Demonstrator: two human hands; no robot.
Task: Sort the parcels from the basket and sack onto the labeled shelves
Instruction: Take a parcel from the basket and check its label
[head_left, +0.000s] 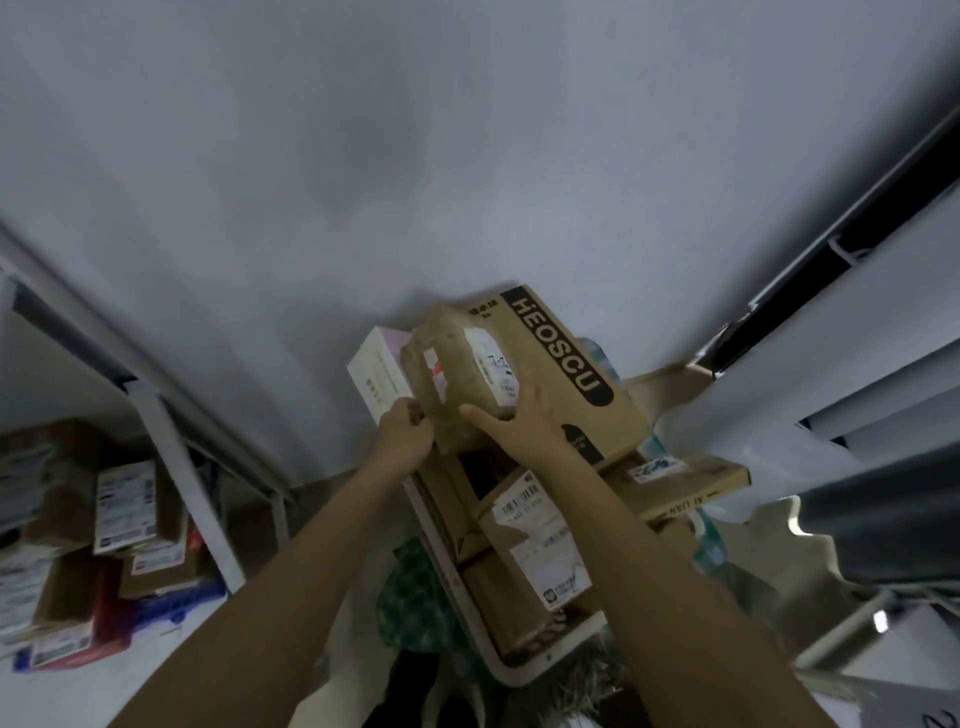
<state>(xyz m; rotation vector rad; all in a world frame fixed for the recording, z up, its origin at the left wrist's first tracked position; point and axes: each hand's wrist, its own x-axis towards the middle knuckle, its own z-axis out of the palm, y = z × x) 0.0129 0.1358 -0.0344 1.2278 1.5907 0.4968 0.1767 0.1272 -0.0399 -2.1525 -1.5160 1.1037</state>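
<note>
- Both hands, left hand (402, 434) and right hand (511, 423), gripped a taped brown parcel (460, 374) above the basket (452, 577).
- The basket held labelled cardboard parcels (535, 535).
- A HEOSCU box (566, 364) lay across its far end.

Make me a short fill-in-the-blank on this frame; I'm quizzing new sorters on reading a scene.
1. Both hands hold a brown taped parcel above the ____.
2. The large carton behind it reads ____.
3. The left hand grips the parcel's ____ edge.
4. The right hand lies partly over its white ____.

Missing words: basket; HEOSCU; left; label
</note>
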